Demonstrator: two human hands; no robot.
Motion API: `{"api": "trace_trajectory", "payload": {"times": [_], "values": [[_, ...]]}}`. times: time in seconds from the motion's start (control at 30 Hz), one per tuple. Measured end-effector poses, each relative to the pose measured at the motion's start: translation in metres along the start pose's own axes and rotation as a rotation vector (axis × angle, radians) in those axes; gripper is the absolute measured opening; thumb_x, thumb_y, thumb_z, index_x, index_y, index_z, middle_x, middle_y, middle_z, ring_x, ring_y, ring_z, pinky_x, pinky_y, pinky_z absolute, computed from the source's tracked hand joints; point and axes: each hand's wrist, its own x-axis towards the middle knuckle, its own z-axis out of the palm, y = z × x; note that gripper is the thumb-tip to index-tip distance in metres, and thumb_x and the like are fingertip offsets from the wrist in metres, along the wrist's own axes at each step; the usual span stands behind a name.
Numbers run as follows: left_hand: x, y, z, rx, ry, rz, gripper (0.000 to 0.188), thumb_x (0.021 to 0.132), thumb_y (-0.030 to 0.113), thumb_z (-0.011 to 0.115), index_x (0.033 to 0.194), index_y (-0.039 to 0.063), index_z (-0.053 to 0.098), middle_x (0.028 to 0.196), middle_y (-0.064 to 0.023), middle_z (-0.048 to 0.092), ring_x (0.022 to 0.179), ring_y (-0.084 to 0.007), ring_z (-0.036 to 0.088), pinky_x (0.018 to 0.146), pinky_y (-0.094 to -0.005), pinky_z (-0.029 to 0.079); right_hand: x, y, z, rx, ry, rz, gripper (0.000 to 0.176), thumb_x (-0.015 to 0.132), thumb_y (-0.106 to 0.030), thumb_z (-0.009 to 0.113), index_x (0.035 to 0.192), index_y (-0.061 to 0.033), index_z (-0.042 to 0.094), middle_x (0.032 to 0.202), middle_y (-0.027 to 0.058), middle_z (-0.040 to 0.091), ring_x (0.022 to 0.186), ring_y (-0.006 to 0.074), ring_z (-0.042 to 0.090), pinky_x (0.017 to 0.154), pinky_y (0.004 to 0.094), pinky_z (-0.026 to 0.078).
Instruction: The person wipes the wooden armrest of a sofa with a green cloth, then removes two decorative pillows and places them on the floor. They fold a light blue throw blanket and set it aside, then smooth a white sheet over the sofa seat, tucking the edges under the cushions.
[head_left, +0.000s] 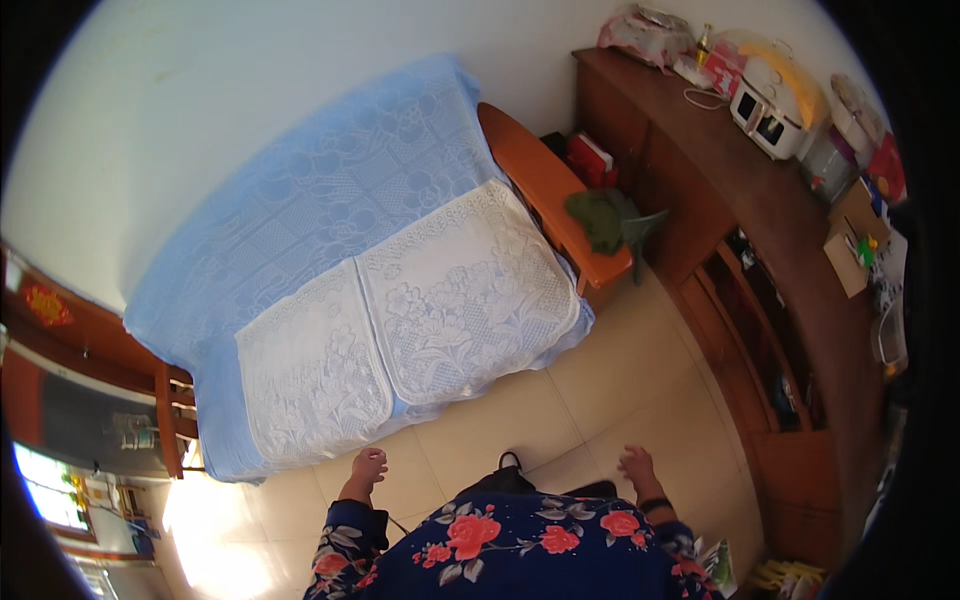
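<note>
My left hand (369, 466) hangs over the tiled floor just off the front edge of a sofa, its fingers loosely curled and slightly apart with nothing in them. On the other side, my right hand (637, 464) is also free of any object, fingers bent and spread a little. Before me stands the sofa, draped in a light blue patterned cover (337, 180). Two white lace seat covers lie side by side on it: a left one (315, 367) and a right one (472, 300). Neither hand touches them. One shoe tip (510, 460) shows below my floral top (517, 547).
A dark green cloth (596, 220) hangs over the wooden armrest (536, 165). Along the right runs a long wooden cabinet (750, 187) bearing a white kitchen appliance (772, 109) and a cardboard box (851, 240). Beige floor tiles (525, 412) lie between sofa and cabinet.
</note>
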Motion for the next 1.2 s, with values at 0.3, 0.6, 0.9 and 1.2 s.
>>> {"api": "trace_trajectory", "payload": {"times": [0.3, 0.6, 0.9, 1.2], "values": [[0.055, 0.064, 0.069, 0.017, -0.131, 0.129, 0.040, 0.072, 0.020, 0.058, 0.107, 0.007, 0.043, 0.084, -0.0060, 0.056, 0.067, -0.0127, 0.054, 0.049, -0.0245, 0.044, 0.117, -0.118, 0.056, -0.472, -0.056, -0.318, 0.035, 0.063, -0.020, 0.060, 0.093, -0.0032, 0.054, 0.089, 0.0144, 0.057, 0.085, 0.0278, 0.055, 0.073, 0.0336, 0.044], [0.114, 0.114, 0.114, 0.223, -0.147, 0.107, 0.046, 0.070, 0.019, 0.062, 0.110, 0.004, 0.042, 0.095, -0.0100, 0.054, 0.076, -0.0160, 0.054, 0.063, -0.0272, 0.046, 0.309, -0.181, 0.103, -0.473, 0.215, -0.221, 0.061, 0.064, -0.017, 0.062, 0.118, -0.0068, 0.036, 0.112, 0.0161, 0.045, 0.104, 0.0298, 0.043, 0.086, 0.0370, 0.036], [0.172, 0.125, 0.173, 0.065, -0.341, 0.110, 0.042, 0.073, 0.018, 0.059, 0.109, 0.004, 0.044, 0.094, -0.0099, 0.055, 0.078, -0.0161, 0.055, 0.069, -0.0271, 0.044, 0.342, -0.200, 0.103, -0.717, 0.217, -0.132, 0.039, 0.068, -0.024, 0.058, 0.101, -0.0050, 0.051, 0.098, 0.0147, 0.054, 0.092, 0.0320, 0.050, 0.076, 0.0406, 0.040], [0.175, 0.121, 0.091, 0.088, -0.233, 0.205, 0.036, 0.074, 0.020, 0.058, 0.104, 0.004, 0.049, 0.085, -0.0073, 0.057, 0.074, -0.0132, 0.055, 0.064, -0.0250, 0.044, 0.218, -0.276, 0.145, -0.605, 0.228, -0.526, 0.031, 0.066, -0.019, 0.057, 0.090, -0.0015, 0.053, 0.082, 0.0182, 0.056, 0.079, 0.0339, 0.054, 0.066, 0.0404, 0.042]]}}
